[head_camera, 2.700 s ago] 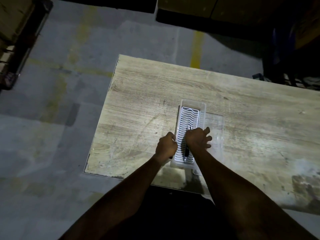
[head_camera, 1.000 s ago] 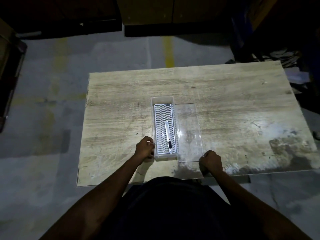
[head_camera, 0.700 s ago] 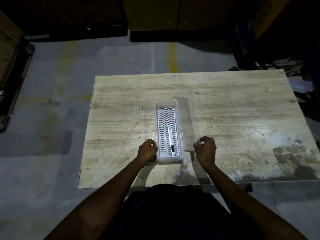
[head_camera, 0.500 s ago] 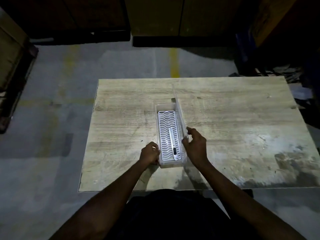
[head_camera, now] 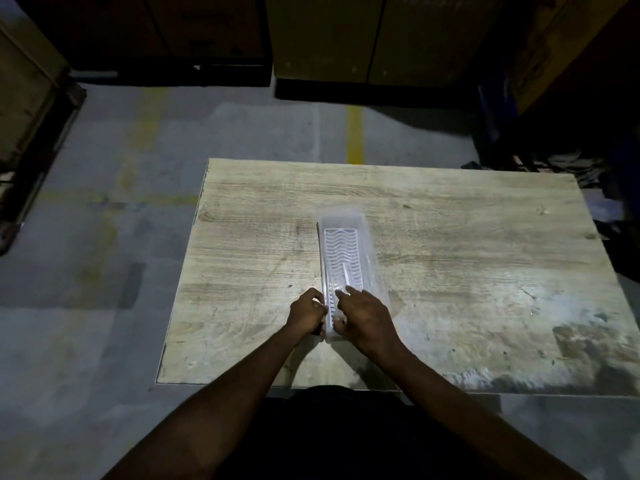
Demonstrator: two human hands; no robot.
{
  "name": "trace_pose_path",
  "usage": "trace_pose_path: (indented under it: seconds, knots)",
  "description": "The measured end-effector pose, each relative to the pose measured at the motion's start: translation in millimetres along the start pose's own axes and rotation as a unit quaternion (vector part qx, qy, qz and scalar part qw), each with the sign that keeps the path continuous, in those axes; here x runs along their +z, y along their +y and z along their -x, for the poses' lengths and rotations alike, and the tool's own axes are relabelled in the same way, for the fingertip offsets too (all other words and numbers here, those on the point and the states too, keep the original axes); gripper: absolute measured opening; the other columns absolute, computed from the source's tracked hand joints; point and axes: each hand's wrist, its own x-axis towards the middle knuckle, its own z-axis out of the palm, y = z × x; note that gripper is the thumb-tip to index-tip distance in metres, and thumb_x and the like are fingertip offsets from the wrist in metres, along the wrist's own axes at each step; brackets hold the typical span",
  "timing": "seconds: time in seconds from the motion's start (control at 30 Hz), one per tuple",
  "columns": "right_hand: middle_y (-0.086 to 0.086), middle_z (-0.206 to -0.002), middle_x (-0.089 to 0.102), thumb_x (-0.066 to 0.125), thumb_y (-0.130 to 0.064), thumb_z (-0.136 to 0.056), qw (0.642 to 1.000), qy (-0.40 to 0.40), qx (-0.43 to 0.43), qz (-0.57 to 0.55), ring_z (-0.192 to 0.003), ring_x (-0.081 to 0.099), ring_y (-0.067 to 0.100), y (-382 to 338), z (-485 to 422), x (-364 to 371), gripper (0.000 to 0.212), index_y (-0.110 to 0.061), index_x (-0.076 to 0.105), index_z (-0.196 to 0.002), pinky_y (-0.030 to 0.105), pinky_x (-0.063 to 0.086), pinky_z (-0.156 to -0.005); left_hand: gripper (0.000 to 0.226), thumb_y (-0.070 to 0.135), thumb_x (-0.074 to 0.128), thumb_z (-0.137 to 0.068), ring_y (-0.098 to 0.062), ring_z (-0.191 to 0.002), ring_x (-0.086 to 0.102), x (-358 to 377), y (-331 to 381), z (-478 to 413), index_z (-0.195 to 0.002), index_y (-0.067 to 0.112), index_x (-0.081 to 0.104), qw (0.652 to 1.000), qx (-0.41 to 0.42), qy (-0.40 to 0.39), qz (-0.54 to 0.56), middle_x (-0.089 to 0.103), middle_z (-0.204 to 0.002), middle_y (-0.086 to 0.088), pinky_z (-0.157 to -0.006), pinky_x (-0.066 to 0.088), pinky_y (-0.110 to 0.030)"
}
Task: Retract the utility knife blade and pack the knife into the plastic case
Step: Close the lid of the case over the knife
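A clear plastic case (head_camera: 346, 233) with a white wavy insert lies lengthwise near the table's front middle. Its clear lid is folded down over the insert. The utility knife (head_camera: 346, 275) shows faintly through the lid, pale and slim; its near end is hidden under my right hand. My left hand (head_camera: 306, 313) grips the case's near left edge. My right hand (head_camera: 363, 315) lies flat on the lid at the near end, fingers spread and pointing left.
The wooden table (head_camera: 467, 258) is worn, with dark stains at the right front. Grey concrete floor with a yellow line (head_camera: 355, 133) lies beyond. Cardboard boxes (head_camera: 325, 36) stand at the back, and dark clutter sits at the right.
My right hand lifted the clear lid from flat on the table at the right, swung it upright, then folded it over the case. My left hand stayed on the case's corner.
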Motion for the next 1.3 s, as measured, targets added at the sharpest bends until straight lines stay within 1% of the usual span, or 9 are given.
trace_pose_path:
  seconds: [0.23,0.37,0.47,0.53,0.63,0.8,1.03,1.17,1.3]
  knots:
    - [0.006,-0.095,0.077,0.091,-0.024,-0.048,0.998,-0.056,0.011,0.034,-0.075,0.075,0.022,-19,20,14,0.037,-0.011,0.074,-0.078,0.025,0.053,-0.042,0.014,0.002,0.051,-0.084,-0.021,-0.047,0.060,0,-2,2,-0.088,0.012,0.060,0.997,-0.036,-0.019,0.061,0.059,-0.065,-0.007,-0.046,0.058,-0.032]
    - [0.008,-0.101,0.076,0.080,-0.024,-0.070,0.997,-0.081,-0.005,0.017,-0.090,0.074,0.026,-20,18,18,0.020,-0.011,0.071,-0.082,0.030,0.057,-0.051,0.024,-0.003,0.039,-0.087,-0.002,-0.031,0.053,-2,0,4,-0.087,0.011,0.058,0.998,-0.032,-0.011,0.057,0.055,-0.061,-0.006,-0.032,0.043,-0.017]
    - [0.006,-0.096,0.071,0.061,-0.035,-0.085,0.985,-0.130,0.095,-0.064,-0.090,0.068,0.026,-18,19,21,0.024,-0.014,0.066,-0.095,0.037,0.053,-0.067,0.025,-0.003,0.040,-0.084,-0.026,-0.046,0.058,-5,-3,5,-0.086,0.012,0.060,0.990,-0.075,-0.033,0.118,0.058,-0.065,-0.016,-0.053,0.055,-0.037]
    - [0.004,-0.096,0.074,0.064,-0.036,-0.085,0.971,-0.083,0.183,-0.131,-0.089,0.068,0.024,-12,19,20,0.024,-0.017,0.069,-0.099,0.036,0.054,-0.073,0.022,0.001,0.044,-0.081,-0.034,-0.057,0.060,-6,-5,5,-0.085,0.015,0.060,0.988,-0.088,-0.059,0.116,0.059,-0.069,-0.021,-0.064,0.057,-0.054]
    - [0.002,-0.102,0.072,0.065,-0.025,-0.088,0.950,0.006,0.265,-0.164,-0.092,0.066,0.024,7,27,20,0.019,-0.021,0.070,-0.106,0.036,0.055,-0.077,0.024,0.000,0.053,-0.078,-0.038,-0.062,0.063,-5,-10,11,-0.093,0.019,0.056,0.989,-0.071,-0.098,0.090,0.062,-0.075,-0.021,-0.064,0.056,-0.054]
    - [0.012,-0.098,0.063,0.068,-0.015,-0.088,0.891,-0.030,0.375,-0.255,-0.085,0.065,0.025,51,47,21,0.038,-0.018,0.061,-0.125,0.034,0.053,-0.080,0.040,-0.005,0.067,-0.075,-0.018,-0.043,0.060,-1,-22,18,-0.098,0.023,0.052,0.989,-0.048,-0.121,0.066,0.052,-0.071,-0.004,-0.038,0.044,-0.022]
    - [0.009,-0.080,0.069,0.068,-0.014,-0.088,0.707,-0.073,0.539,-0.452,-0.065,0.066,0.024,63,52,30,0.031,-0.016,0.060,-0.118,0.031,0.053,-0.055,0.039,-0.004,0.069,-0.075,-0.003,-0.034,0.053,3,-31,13,-0.102,0.020,0.053,0.994,-0.028,-0.096,0.042,0.051,-0.062,0.004,-0.035,0.043,-0.018]
    - [0.006,-0.076,0.067,0.062,-0.011,-0.091,0.768,-0.109,0.492,-0.395,-0.056,0.061,0.014,64,49,32,0.030,-0.017,0.057,-0.120,0.017,0.045,-0.039,0.041,-0.002,0.065,-0.075,-0.013,-0.052,0.062,3,-33,9,-0.106,0.021,0.052,0.996,-0.010,-0.085,0.000,0.053,-0.061,0.006,-0.041,0.047,-0.023]
    - [-0.003,-0.064,0.061,0.062,-0.006,-0.090,0.828,-0.139,0.428,-0.334,-0.051,0.054,0.006,66,45,36,0.044,-0.018,0.049,-0.129,0.019,0.040,-0.049,0.049,-0.006,0.057,-0.073,-0.013,-0.056,0.057,7,-34,6,-0.115,0.019,0.049,0.995,0.017,-0.083,-0.044,0.056,-0.066,0.003,-0.049,0.049,-0.026]
